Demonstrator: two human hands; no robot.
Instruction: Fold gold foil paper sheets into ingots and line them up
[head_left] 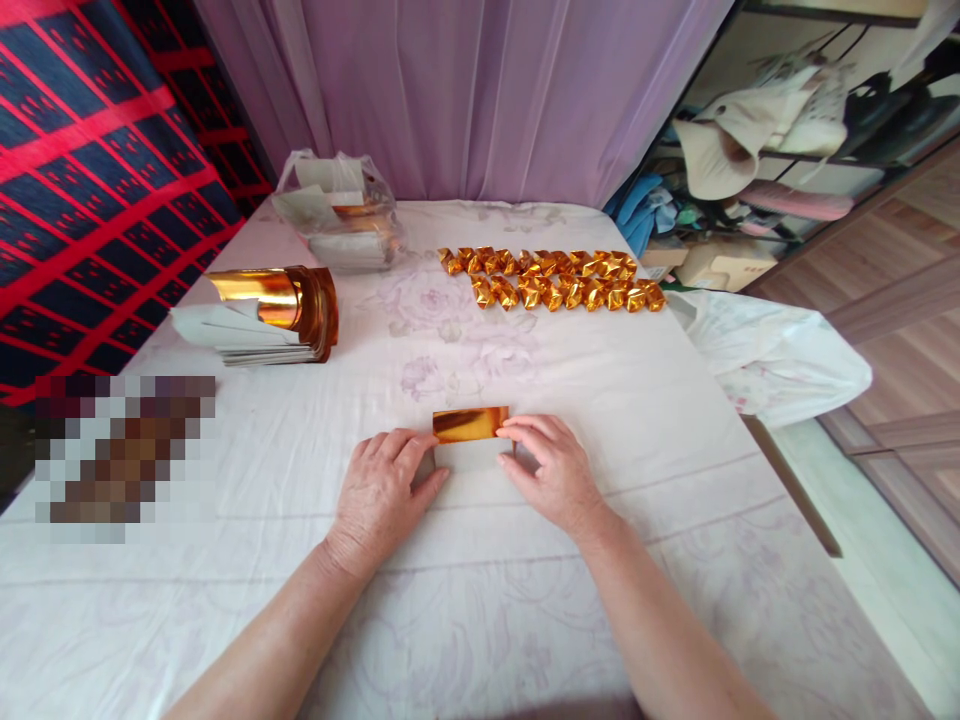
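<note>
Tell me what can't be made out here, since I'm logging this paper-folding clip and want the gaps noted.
Head view only:
- Small gold foil paper strip: its white lower part is partly covered by the left hand and right hand.
- Clear plastic bag of papers: contents hazy through the plastic.
- Patch at the left edge of the white floral tablecloth: pixelated, unreadable.
- Rows of folded gold paper pieces: too small to count surely.
</note>
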